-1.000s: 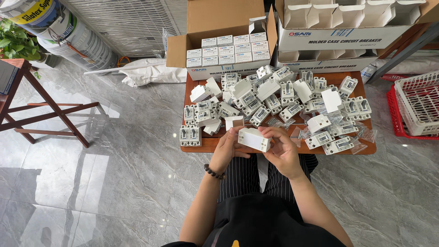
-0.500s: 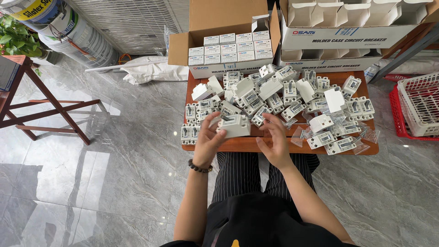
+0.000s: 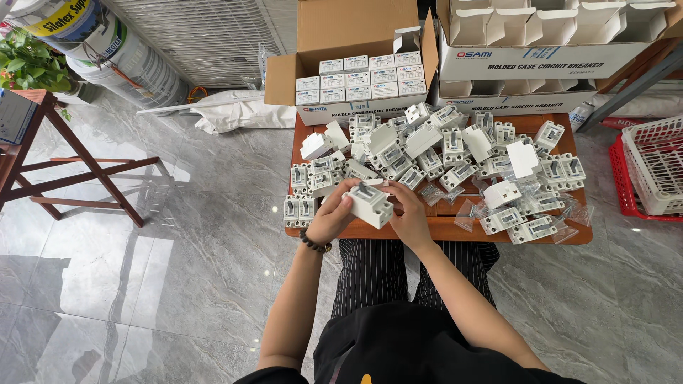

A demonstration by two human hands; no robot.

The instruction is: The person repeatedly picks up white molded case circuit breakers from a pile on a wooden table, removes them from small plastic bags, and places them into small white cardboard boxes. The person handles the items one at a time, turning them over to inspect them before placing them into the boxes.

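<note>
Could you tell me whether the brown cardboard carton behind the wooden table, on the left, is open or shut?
Open. The brown cardboard carton has its flaps folded up and outward, and rows of small white boxes show inside it.

It looked like a small packing workshop: white breakers (image 3: 455, 153) heaped on a low wooden table (image 3: 441, 229), open cartons (image 3: 359, 78) behind (marble-tiled floor (image 3: 156, 284)).

Bright, even daylight; glossy floor (image 3: 142, 284) shows glare patches; soft shadows; sharp focus, slight edge distortion.
</note>
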